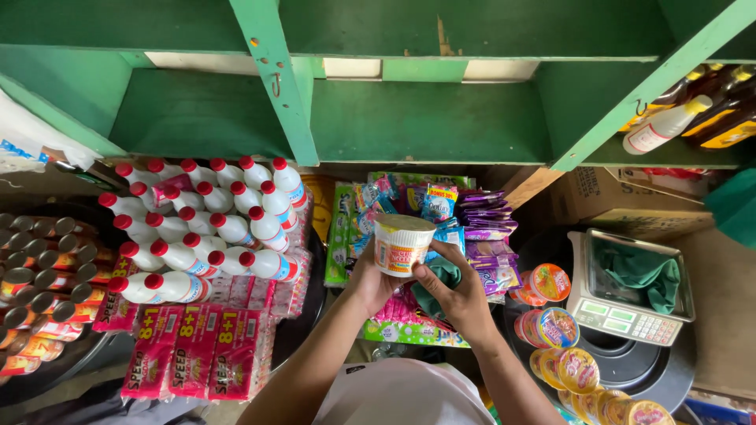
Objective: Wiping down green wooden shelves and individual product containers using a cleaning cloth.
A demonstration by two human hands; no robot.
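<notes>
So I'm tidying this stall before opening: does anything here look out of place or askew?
Two things stand out. A green cloth lies bunched in the pan of the weighing scale at the right, and on the shelf above it a white bottle lies tipped on its side. The white cup in both hands looks intact.

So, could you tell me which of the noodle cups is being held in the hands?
The white-lidded cup, upright between the left hand and right hand. The other cups lie stacked at the right with colourful lids showing, untouched.
</notes>
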